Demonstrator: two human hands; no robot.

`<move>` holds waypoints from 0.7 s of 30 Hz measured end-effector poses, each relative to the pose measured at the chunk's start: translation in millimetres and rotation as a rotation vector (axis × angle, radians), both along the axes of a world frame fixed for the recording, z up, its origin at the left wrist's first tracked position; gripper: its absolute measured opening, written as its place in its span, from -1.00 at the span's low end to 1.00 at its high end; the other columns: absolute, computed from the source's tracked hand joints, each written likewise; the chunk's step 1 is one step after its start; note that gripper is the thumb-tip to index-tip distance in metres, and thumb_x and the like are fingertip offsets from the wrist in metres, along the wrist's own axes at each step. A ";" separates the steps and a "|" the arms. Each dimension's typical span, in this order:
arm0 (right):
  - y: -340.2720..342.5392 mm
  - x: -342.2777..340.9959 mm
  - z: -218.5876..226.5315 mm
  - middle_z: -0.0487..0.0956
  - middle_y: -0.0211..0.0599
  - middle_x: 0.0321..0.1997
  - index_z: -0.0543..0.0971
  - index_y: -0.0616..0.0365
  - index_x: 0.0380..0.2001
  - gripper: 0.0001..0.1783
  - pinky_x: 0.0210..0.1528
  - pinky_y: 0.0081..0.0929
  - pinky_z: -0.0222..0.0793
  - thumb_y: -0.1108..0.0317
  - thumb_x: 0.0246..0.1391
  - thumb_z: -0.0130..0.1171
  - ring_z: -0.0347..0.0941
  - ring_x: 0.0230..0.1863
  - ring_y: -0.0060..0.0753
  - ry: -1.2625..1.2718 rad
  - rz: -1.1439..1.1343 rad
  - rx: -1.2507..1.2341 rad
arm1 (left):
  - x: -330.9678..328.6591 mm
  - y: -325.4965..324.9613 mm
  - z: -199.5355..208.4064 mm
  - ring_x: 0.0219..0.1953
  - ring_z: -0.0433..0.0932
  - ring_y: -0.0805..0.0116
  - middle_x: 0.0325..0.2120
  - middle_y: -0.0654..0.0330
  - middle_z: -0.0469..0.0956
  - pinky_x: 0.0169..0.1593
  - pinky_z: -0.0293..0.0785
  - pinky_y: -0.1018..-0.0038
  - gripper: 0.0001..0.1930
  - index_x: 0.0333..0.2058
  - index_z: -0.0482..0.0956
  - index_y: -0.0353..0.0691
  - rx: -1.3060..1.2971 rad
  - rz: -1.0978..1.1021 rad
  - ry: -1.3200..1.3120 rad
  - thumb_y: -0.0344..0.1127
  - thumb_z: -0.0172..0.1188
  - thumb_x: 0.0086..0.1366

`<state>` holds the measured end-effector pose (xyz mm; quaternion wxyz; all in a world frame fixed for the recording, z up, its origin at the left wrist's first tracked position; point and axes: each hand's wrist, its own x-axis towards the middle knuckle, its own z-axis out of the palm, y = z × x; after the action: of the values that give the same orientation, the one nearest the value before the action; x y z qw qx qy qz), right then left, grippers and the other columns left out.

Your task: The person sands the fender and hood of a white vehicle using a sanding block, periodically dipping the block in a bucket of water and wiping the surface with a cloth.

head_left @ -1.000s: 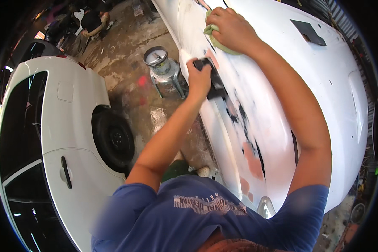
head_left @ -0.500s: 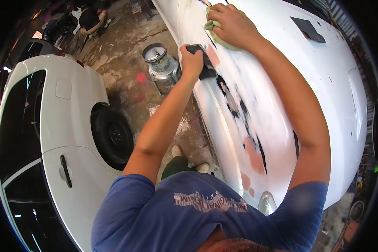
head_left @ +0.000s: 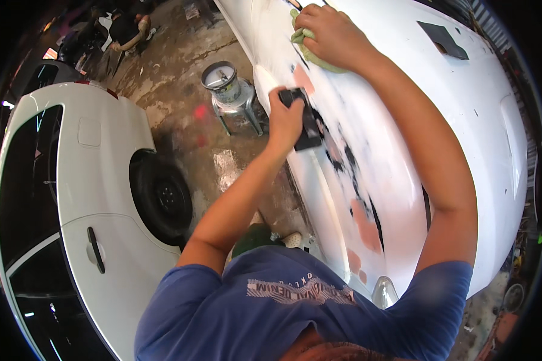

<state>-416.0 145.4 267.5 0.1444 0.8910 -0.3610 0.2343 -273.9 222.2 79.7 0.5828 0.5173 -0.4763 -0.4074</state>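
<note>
My left hand (head_left: 285, 122) is closed round a black sanding block (head_left: 308, 133), which lies against the curved side of a white car body panel (head_left: 397, 162). Beside the block, the panel carries black scuffed streaks (head_left: 347, 157) and pinkish filler patches (head_left: 364, 224). Farther up, my right hand (head_left: 332, 37) presses a crumpled light green cloth (head_left: 328, 65) onto the same panel. The cloth bulges out below the fingers and at their left. On the panel's upper right rests a dark, sandpaper-like sheet (head_left: 442, 41), apart from both hands.
Left of the panel, an open bucket (head_left: 221, 78) of cloudy liquid stands on a stool (head_left: 241, 109). A white car (head_left: 96, 180) with a black wheel (head_left: 164, 191) fills the left side. Another person (head_left: 128, 31) sits at the far left. The concrete floor (head_left: 180, 66) looks wet and stained.
My left hand has moved the sanding block nearer to me along the panel, turning it more lengthwise. My right hand and the cloth have hardly shifted.
</note>
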 end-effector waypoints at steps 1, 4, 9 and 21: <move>4.4 8.0 6.1 0.55 -0.15 -0.05 0.61 0.13 -0.24 -0.80 0.11 -0.08 0.37 0.38 0.03 0.18 0.46 0.03 -0.01 -0.033 0.010 0.035 | 11.3 -17.9 -2.9 -0.26 0.57 0.30 -0.16 -0.01 0.49 -0.21 0.59 0.39 -0.45 0.15 0.22 -0.34 0.002 0.024 0.038 -0.39 0.21 0.22; 5.7 8.6 7.0 0.57 -0.05 -0.14 0.63 0.16 -0.32 -0.83 0.05 -0.02 0.37 0.39 0.00 0.18 0.47 -0.04 0.07 -0.072 0.024 0.049 | 19.4 -44.0 17.9 -0.22 0.64 0.01 -0.20 -0.17 0.58 -0.10 0.57 0.26 -0.45 0.16 0.22 -0.34 0.097 0.051 0.029 -0.31 0.15 0.24; 7.7 1.2 7.3 0.57 -0.07 -0.16 0.63 0.16 -0.34 -0.84 0.03 -0.04 0.38 0.38 -0.02 0.19 0.47 -0.04 0.06 -0.042 -0.010 0.032 | -7.4 25.1 7.8 -0.23 0.55 0.28 -0.13 -0.03 0.46 -0.18 0.56 0.39 -0.41 0.18 0.22 -0.37 -0.011 -0.005 -0.100 -0.35 0.21 0.22; 4.1 2.8 12.1 0.58 -0.06 -0.16 0.64 0.16 -0.32 -0.82 0.04 -0.04 0.40 0.38 -0.03 0.19 0.48 -0.04 0.05 -0.043 0.058 0.016 | 3.1 11.6 4.9 -0.16 0.64 0.01 -0.20 -0.18 0.58 -0.02 0.54 0.23 -0.44 0.18 0.22 -0.29 0.052 0.006 -0.037 -0.28 0.14 0.24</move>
<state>-413.2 149.5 279.6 0.1227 0.8969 -0.3400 0.2548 -270.7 233.8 84.7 0.5613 0.5412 -0.4747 -0.4082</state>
